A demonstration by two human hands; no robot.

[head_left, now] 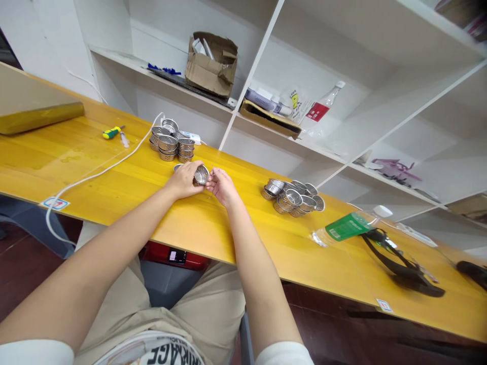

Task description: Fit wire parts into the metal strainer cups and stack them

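Over the table, my left hand (185,181) is closed round a small perforated metal strainer cup (201,175), its open mouth tilted toward my right hand (222,186). The right fingers are pinched together close to the cup's rim. Something thin like a wire shows at those fingertips, too fine to name surely. Part of another metal cup (177,167) peeks out behind my left hand. Beyond it stand stacked strainer cups (167,143). A second group of stacked strainer cups (293,197) sits to the right of my right hand.
A white cable (99,175) crosses the yellow table (125,190) at left, near a green-yellow screwdriver (111,133). At right lie a green-labelled bottle (350,226) and a black strapped visor-like item (403,266). White shelves with a cardboard box (207,75) stand behind.
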